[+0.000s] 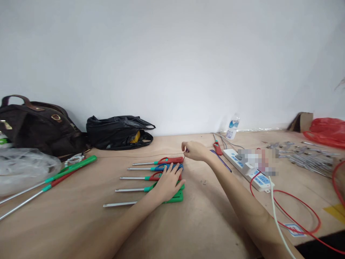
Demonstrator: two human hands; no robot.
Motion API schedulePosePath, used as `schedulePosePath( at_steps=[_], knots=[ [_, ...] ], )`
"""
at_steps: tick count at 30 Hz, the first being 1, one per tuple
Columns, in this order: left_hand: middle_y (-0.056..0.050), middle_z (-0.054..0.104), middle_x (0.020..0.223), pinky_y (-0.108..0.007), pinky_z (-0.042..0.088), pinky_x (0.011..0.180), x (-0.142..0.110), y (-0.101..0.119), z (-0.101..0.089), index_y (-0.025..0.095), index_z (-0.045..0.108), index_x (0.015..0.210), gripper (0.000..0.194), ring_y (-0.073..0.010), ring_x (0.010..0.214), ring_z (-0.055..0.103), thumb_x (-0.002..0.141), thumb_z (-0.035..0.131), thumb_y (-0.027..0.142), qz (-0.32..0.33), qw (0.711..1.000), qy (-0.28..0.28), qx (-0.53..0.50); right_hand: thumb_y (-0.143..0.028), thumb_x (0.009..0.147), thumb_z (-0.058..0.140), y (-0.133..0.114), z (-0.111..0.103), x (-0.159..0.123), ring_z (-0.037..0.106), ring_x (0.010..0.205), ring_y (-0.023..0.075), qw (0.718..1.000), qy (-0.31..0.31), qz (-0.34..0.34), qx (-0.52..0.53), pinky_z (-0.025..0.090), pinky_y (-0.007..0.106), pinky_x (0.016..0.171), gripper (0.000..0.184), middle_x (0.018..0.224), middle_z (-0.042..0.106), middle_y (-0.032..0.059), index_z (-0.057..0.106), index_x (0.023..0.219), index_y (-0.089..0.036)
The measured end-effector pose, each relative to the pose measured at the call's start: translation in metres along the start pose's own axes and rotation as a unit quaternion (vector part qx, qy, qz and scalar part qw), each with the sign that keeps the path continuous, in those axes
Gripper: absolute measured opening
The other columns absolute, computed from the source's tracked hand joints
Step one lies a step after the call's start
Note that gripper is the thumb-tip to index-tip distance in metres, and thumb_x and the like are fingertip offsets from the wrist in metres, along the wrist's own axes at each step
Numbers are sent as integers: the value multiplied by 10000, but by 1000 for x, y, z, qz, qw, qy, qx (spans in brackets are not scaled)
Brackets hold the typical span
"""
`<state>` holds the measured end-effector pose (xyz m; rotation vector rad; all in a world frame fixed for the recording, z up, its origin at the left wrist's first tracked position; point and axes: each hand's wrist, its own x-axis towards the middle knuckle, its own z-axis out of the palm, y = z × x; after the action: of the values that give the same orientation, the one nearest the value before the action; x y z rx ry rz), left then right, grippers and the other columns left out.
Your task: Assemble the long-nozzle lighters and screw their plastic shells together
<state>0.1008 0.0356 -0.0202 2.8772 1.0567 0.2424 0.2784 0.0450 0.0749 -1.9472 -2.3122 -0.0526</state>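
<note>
Several long-necked gas lighters lie side by side on the wooden table, metal tubes to the left. The farthest has a red handle; then come a blue lighter, another red lighter, a green lighter and a nearest green lighter. My left hand rests over their handles, fingers spread and holding none. Just beyond the farthest lighter's handle end, my right hand is closed in a pinch. A thin dark sliver shows under its fingertips; I cannot make out what it is.
Two more lighters lie at left beside clear plastic. Behind are a dark bag and black plastic bag. At right are a small red lighter, bottle, power strip, red cable and metal tubes.
</note>
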Motion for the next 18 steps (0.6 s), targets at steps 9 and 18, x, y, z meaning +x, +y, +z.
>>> schedulePosePath(
  at_steps=[9,18],
  knots=[
    [-126,329,1516,-564,265,1108,0,2,-2,140,435,1402,537,-381,1395,274,968,387,451,-1,1000,-5,-1,-170,855,503,3,6,3,633,811,203,998,32,-13,45,389,258,661,166,903,704,100,638,949,-149],
    [-129,339,1512,-562,263,1108,-1,3,-3,143,447,1392,522,-377,1397,271,964,392,436,-3,1000,0,-11,-134,899,363,2,10,11,588,864,181,982,138,-40,123,421,267,758,265,996,646,121,563,1073,-112]
  ],
)
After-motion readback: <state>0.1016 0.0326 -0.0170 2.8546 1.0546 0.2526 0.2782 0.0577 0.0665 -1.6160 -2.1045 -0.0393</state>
